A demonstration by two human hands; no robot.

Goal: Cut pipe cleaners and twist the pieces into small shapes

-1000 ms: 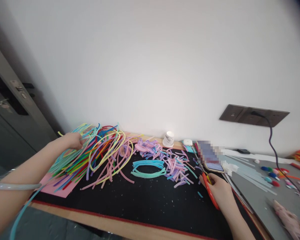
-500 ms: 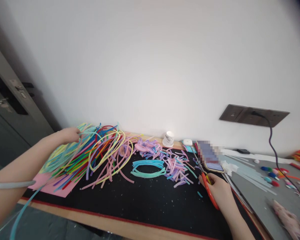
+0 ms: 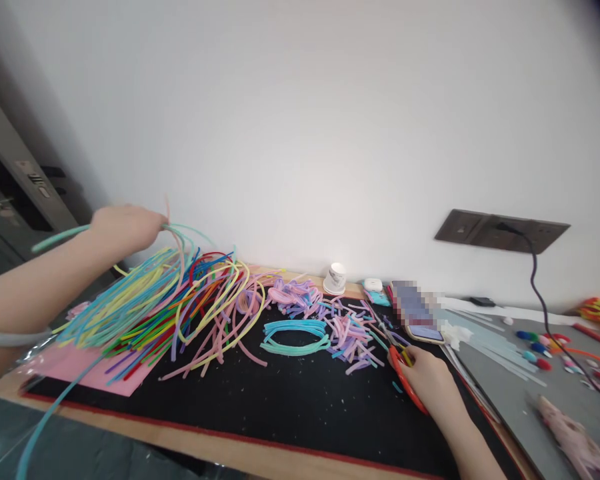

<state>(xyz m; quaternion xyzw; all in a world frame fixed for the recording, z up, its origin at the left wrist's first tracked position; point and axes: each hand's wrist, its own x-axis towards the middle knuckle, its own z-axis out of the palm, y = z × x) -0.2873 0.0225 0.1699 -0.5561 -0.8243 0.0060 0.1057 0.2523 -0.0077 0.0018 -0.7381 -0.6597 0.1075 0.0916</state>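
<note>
Left hand raised above the pile at left, closed, gripping mint-green strands near its fingertips; one end sticks out behind the wrist, the others arc down toward the pile. A pale pink strand is also at the fingertips; cannot tell if gripped or just touching. Right hand low at right, closed around the red-orange handles of scissors, blades pointing away from the person, tips near the short pieces. Can't tell how far the blades are apart.

Pile of long fuzzy strands at left of counter, many colors, partly on pink sheet. One light-blue strand droops over the front edge. Black mat, red-edged, under most of the middle. On it: blue bundle just behind mint bundle, center; heap of short cut pieces, pink, purple and blue, right beside them; pink-purple looped bundles behind. Paper cup upright near the wall, white case to its right. Phone beyond the right hand, crumpled tissue beside it. Pom-poms far right on gray board.
</note>
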